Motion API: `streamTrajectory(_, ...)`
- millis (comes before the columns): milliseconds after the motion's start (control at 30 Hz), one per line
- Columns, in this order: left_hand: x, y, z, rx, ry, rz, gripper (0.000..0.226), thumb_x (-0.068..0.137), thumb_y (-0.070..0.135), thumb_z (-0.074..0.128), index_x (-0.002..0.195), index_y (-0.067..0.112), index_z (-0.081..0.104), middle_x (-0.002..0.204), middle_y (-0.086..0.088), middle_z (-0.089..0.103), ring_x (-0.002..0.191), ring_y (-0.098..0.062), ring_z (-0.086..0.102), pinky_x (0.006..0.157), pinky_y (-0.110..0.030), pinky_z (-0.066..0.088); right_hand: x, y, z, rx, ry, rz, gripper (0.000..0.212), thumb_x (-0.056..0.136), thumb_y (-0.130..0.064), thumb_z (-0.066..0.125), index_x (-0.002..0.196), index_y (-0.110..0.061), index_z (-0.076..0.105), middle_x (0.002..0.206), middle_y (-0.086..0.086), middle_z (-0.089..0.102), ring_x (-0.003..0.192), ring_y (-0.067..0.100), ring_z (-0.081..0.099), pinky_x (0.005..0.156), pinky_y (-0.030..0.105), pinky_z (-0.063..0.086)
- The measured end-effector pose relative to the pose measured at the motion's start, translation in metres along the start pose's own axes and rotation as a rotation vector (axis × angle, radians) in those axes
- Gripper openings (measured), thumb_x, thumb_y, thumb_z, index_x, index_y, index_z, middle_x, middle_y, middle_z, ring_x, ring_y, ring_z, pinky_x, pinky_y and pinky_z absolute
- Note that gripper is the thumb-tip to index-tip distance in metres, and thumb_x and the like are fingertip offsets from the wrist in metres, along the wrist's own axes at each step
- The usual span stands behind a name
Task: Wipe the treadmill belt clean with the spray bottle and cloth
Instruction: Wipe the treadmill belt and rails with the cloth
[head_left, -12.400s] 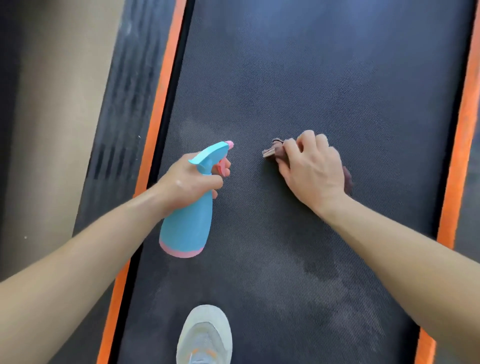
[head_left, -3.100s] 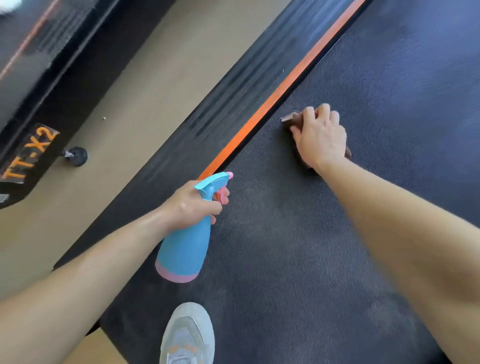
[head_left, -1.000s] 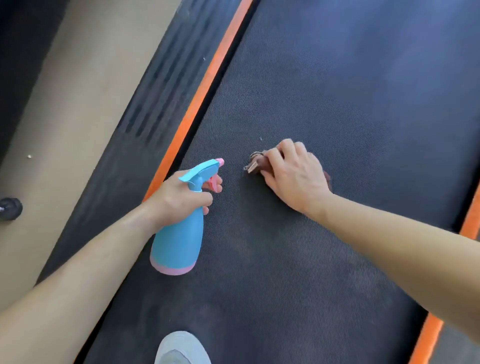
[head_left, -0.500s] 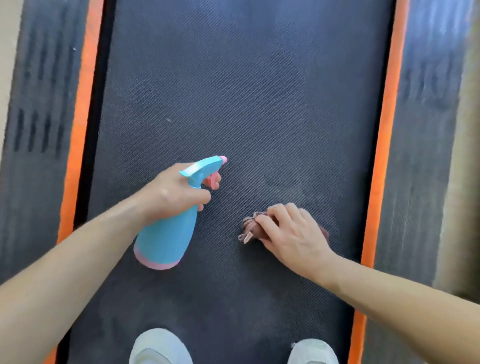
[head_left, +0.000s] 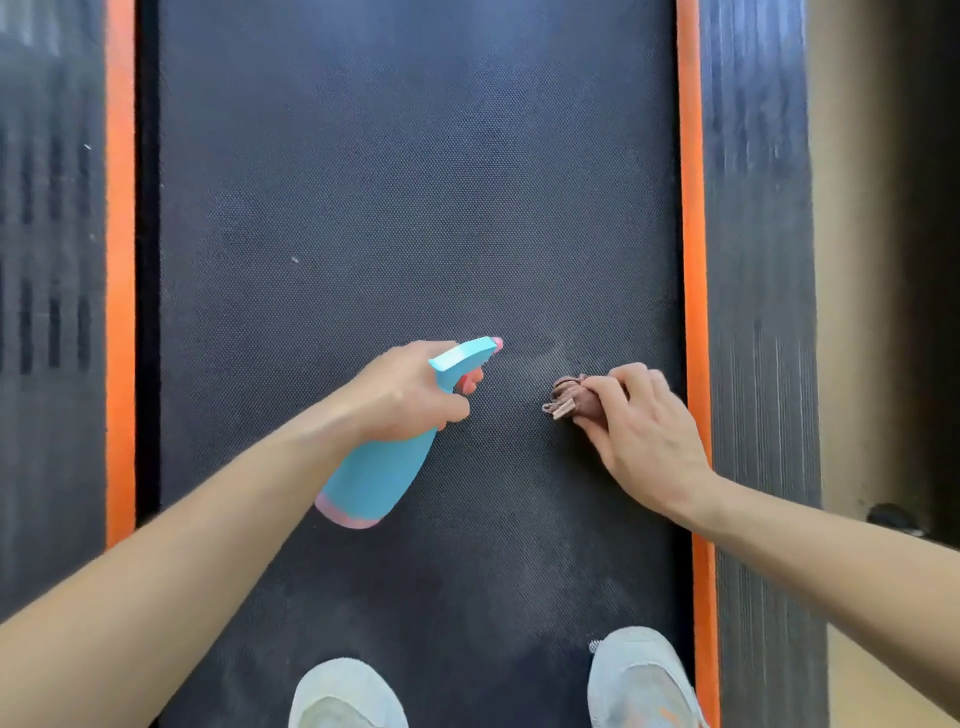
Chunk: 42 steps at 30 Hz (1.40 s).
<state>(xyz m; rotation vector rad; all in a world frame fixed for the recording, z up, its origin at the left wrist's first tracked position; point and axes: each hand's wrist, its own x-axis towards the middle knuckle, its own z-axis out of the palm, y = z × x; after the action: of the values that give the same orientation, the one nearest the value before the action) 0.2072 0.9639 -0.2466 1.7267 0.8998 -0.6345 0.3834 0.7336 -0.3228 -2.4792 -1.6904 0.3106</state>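
Note:
The dark textured treadmill belt (head_left: 395, 197) fills the middle of the view. My left hand (head_left: 405, 395) grips a light blue spray bottle (head_left: 379, 467) with a pink base and pink nozzle tip, held above the belt with the nozzle pointing right. A faint mist haze shows just right of the nozzle. My right hand (head_left: 644, 431) presses a bunched brown cloth (head_left: 569, 397) onto the belt near its right edge; most of the cloth is hidden under my fingers.
Orange strips (head_left: 691, 260) and ribbed black side rails (head_left: 753, 312) line both sides of the belt. My two light grey shoes (head_left: 345, 696) stand on the belt at the bottom. Beige floor (head_left: 852, 260) lies to the right.
My right hand and the cloth have slid toward the belt's right edge. The spray bottle has shifted right and a faint mist now shows at its nozzle. Both shoes have come into view.

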Motion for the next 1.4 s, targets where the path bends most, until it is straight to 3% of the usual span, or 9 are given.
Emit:
streamTrajectory(133,-0.016,-0.008,0.000,-0.017,0.019,-0.031,0.012,0.067,0.029,0.061,0.078,0.024,0.059,0.089,0.000,0.076,0.065,-0.014,0.073,0.085,-0.045,0.061,0.013,-0.010,0.001,0.019,0.062,0.008,0.036,0.094,-0.041,0.059,0.117,-0.013,0.061,0.106,0.011,0.052,0.087,0.033,0.052,0.070,0.047,0.052)
streamTrajectory(333,-0.032,-0.029,-0.004,-0.045,0.102,-0.052,0.018,0.079,0.018,0.067,0.095,0.025,0.069,0.073,0.021,0.070,0.060,-0.004,0.063,0.070,-0.028,0.050,0.092,0.002,0.000,0.033,0.218,0.161,0.034,0.097,-0.044,0.054,0.112,-0.015,0.059,0.113,0.014,0.052,0.098,0.037,0.052,0.084,0.046,0.048)
streamTrajectory(467,-0.035,-0.030,-0.008,-0.046,0.157,-0.057,0.023,0.075,0.023,0.066,0.096,0.030,0.070,0.087,0.014,0.074,0.071,-0.007,0.066,0.071,-0.026,0.050,0.141,-0.009,0.000,-0.091,0.157,0.245,0.039,0.096,-0.047,0.051,0.112,-0.012,0.057,0.116,0.018,0.052,0.102,0.040,0.052,0.077,0.051,0.052)
streamTrajectory(733,-0.032,-0.026,-0.022,-0.076,0.211,-0.026,0.031,0.071,0.023,0.065,0.102,0.027,0.072,0.095,0.020,0.074,0.069,-0.005,0.071,0.081,-0.030,0.055,0.030,-0.057,0.023,-0.089,-0.035,-0.568,0.030,0.099,-0.046,0.055,0.101,-0.016,0.058,0.097,0.009,0.055,0.082,0.031,0.051,0.063,0.043,0.046)
streamTrajectory(967,-0.033,-0.033,-0.030,-0.094,0.260,-0.037,0.026,0.084,0.006,0.066,0.098,0.027,0.072,0.108,0.012,0.076,0.076,-0.012,0.075,0.066,-0.007,0.046,0.165,-0.027,0.007,-0.161,0.157,-0.087,0.040,0.094,-0.049,0.051,0.105,-0.010,0.053,0.108,0.020,0.053,0.094,0.040,0.053,0.064,0.049,0.053)
streamTrajectory(1067,-0.036,-0.038,-0.033,-0.090,0.265,-0.034,0.024,0.084,0.006,0.066,0.097,0.025,0.072,0.108,0.011,0.075,0.068,-0.011,0.073,0.061,-0.005,0.043,0.122,-0.049,0.019,-0.158,0.201,-0.127,0.035,0.095,-0.046,0.055,0.101,-0.011,0.053,0.102,0.018,0.053,0.089,0.038,0.053,0.062,0.048,0.050)
streamTrajectory(1233,-0.038,-0.045,-0.035,-0.147,0.273,-0.051,0.025,0.082,0.007,0.067,0.104,0.018,0.073,0.105,0.012,0.075,0.062,-0.008,0.069,0.068,-0.011,0.048,0.023,-0.084,0.040,-0.090,0.008,-0.624,0.027,0.098,-0.040,0.056,0.103,-0.014,0.057,0.098,0.010,0.054,0.080,0.031,0.051,0.061,0.044,0.044)
streamTrajectory(1300,-0.040,-0.047,-0.034,-0.184,0.260,-0.053,0.036,0.080,0.011,0.067,0.114,0.021,0.073,0.109,0.010,0.075,0.065,-0.012,0.070,0.074,-0.021,0.052,0.039,-0.080,0.039,-0.094,0.013,-0.627,0.028,0.098,-0.043,0.056,0.101,-0.015,0.057,0.097,0.010,0.054,0.080,0.031,0.051,0.060,0.044,0.045)
streamTrajectory(1400,-0.045,-0.049,-0.031,-0.205,0.276,-0.050,0.034,0.084,0.002,0.064,0.104,0.027,0.075,0.112,0.006,0.075,0.059,-0.007,0.067,0.063,-0.008,0.049,0.094,-0.083,0.035,-0.082,0.128,-0.386,0.034,0.095,-0.046,0.056,0.101,-0.012,0.057,0.099,0.014,0.054,0.084,0.034,0.053,0.057,0.045,0.050)
